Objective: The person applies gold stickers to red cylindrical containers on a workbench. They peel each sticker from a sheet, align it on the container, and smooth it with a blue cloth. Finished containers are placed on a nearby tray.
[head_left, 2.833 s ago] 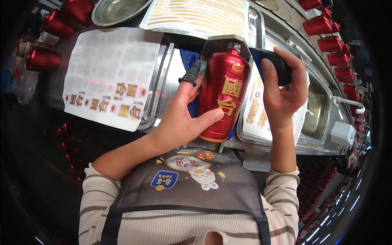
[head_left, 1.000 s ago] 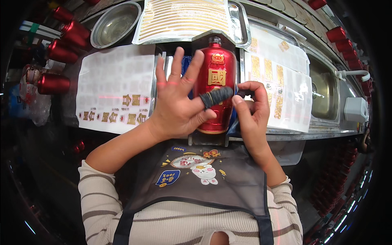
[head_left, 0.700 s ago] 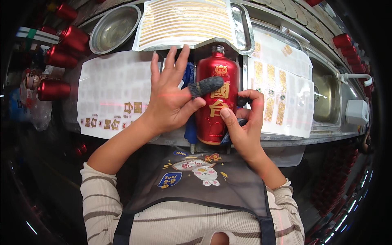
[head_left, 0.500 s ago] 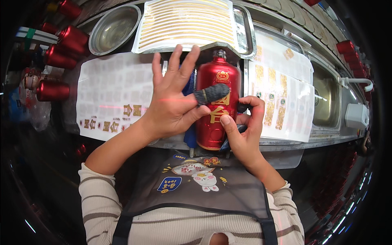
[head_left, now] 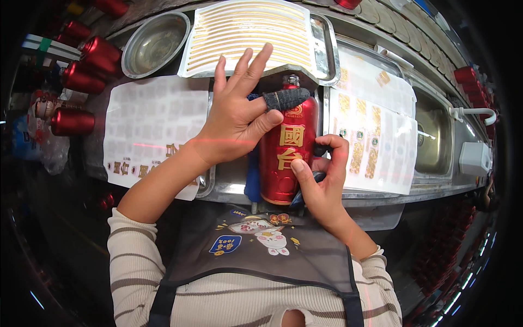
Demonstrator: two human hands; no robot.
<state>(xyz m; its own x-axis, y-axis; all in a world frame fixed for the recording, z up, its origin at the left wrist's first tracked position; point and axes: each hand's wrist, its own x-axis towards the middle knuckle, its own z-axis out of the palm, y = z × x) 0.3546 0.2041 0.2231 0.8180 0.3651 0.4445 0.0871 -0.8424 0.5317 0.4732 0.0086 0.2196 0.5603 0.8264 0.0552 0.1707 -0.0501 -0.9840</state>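
Note:
A glossy red bottle (head_left: pixel 275 177) with gold characters lies in front of me, its neck pointing away. My left hand (head_left: pixel 235 121) is spread, the other fingers raised. Its index finger wears a dark knitted finger cover (head_left: pixel 286 100) and lies across the bottle's shoulder, partly over the upper emblem. My right hand (head_left: pixel 326 188) holds the bottle's right side, thumb on the front beside the lower character. A dark, flat-looking thing (head_left: pixel 318 176) shows in the right palm; its kind is mostly hidden.
White transfer sheets with gold characters (head_left: pixel 150 120) and gold strips (head_left: pixel 250 32) lie left and ahead. Another decal sheet (head_left: pixel 373 141) lies right, before a sink (head_left: pixel 433 131). A metal bowl (head_left: pixel 155 44) stands far left, near more red bottles (head_left: pixel 72 121).
The left index finger has slid up the bottle from the large upper character to the shoulder emblem, uncovering that character. My right hand keeps its hold on the side.

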